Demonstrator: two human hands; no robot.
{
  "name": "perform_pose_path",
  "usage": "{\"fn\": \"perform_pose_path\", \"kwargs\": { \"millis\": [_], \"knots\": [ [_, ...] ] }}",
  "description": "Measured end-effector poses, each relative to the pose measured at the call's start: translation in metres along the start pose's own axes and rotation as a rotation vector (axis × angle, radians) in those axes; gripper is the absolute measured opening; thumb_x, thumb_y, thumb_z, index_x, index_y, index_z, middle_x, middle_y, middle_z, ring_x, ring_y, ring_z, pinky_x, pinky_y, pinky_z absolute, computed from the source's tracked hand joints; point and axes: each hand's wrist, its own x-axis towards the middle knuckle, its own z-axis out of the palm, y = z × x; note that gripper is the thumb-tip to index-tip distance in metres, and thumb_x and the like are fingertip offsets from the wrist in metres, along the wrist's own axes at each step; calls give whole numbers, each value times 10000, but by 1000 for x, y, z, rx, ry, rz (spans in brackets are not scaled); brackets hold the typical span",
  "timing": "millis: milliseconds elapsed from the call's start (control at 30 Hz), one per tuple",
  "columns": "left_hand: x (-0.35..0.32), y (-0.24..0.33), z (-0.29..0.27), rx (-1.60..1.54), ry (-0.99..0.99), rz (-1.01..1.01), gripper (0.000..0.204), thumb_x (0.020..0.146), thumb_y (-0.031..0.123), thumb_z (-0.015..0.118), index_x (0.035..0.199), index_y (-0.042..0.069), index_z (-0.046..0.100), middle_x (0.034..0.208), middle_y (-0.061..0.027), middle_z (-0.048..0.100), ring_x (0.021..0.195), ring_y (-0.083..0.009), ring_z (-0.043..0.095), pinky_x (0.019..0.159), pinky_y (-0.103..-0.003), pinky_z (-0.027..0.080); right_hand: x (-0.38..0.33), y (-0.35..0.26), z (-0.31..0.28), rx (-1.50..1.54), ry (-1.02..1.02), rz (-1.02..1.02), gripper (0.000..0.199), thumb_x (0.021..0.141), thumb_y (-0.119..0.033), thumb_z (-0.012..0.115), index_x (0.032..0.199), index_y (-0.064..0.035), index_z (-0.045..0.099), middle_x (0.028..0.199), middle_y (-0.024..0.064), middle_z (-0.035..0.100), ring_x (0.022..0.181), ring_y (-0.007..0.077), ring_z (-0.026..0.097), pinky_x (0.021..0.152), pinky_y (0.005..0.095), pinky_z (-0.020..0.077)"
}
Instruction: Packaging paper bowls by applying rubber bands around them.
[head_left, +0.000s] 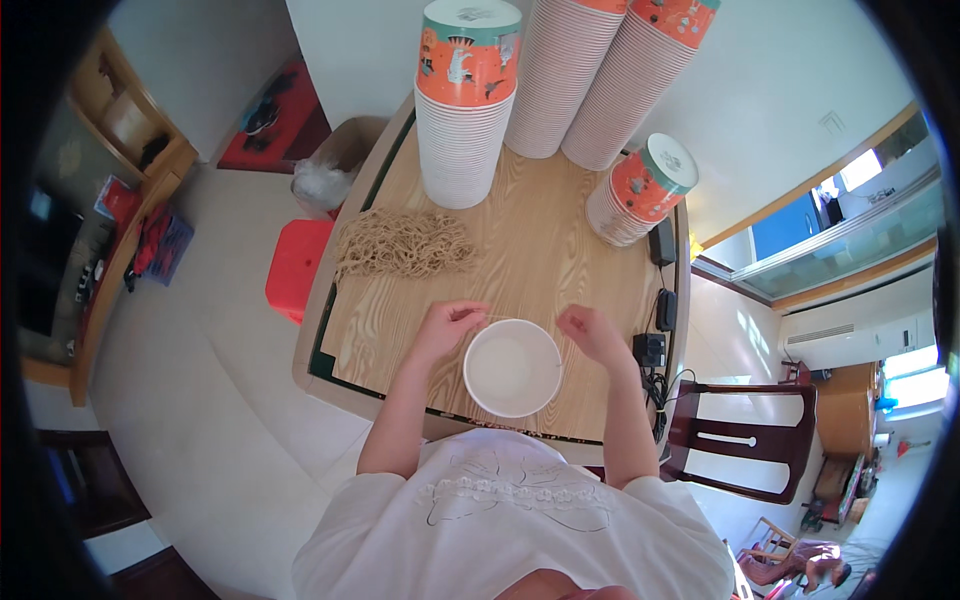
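A white paper bucket (pixel 512 372) stands upright at the near side of the wooden table, its open mouth facing up and a plain white inside showing. At its upper left rim, my left hand (pixel 452 328) is closed in a pinch on a thin pale cord that runs toward the far rim. My right hand (pixel 594 334) is beside the upper right rim, its fingers curled together; what they hold is too small to make out. Farther left on the table lies a tangled heap of tan cords (pixel 408 244).
Tall stacks of paper buckets with orange and green bands (pixel 462 140) stand at the back, with a shorter stack (pixel 640 192) at the right. Black power adapters (pixel 650 350) and cables line the right edge. A red stool (pixel 298 268) and a dark chair (pixel 745 440) flank the table.
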Motion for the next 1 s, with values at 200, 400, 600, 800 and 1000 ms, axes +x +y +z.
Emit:
{"fn": "perform_pose_path", "kwargs": {
  "millis": [200,400,600,800,1000],
  "knots": [
    [-17,38,6,-436,-114,-93,214,819,67,499,996,-27,572,782,-93,615,719,-137,576,674,-244,463,53,-14,37,162,-235,-313,192,736,-189,565,893,-80,576,774,122,588,747,258,572,646,341,454],
    [-52,30,1,-866,-288,-108,237,811,-14,444,1025,-57,539,887,-159,603,788,-212,592,714,-305,473,37,-8,36,-234,-307,-158,229,698,-155,601,893,-52,539,762,106,588,738,221,576,631,337,452],
    [-55,29,19,-990,-308,-32,256,798,-42,445,1038,-54,535,985,-189,577,874,-247,585,757,-331,475,-2,11,10,-297,-489,33,229,701,-207,627,848,-48,552,742,117,595,681,247,585,611,349,450],
    [-43,47,37,-686,-197,-247,173,781,-22,507,932,-44,588,856,-147,617,773,-209,604,717,-298,477,-23,-40,-16,57,-126,35,191,740,-203,613,861,-64,562,762,105,595,726,214,579,641,293,460],
    [-42,37,51,-245,33,-46,93,762,44,597,820,-25,619,721,-76,627,649,-89,582,591,-206,469,-31,-63,34,555,25,-169,150,772,-162,609,845,-40,563,725,48,587,666,108,557,621,237,452]
  ]
}}
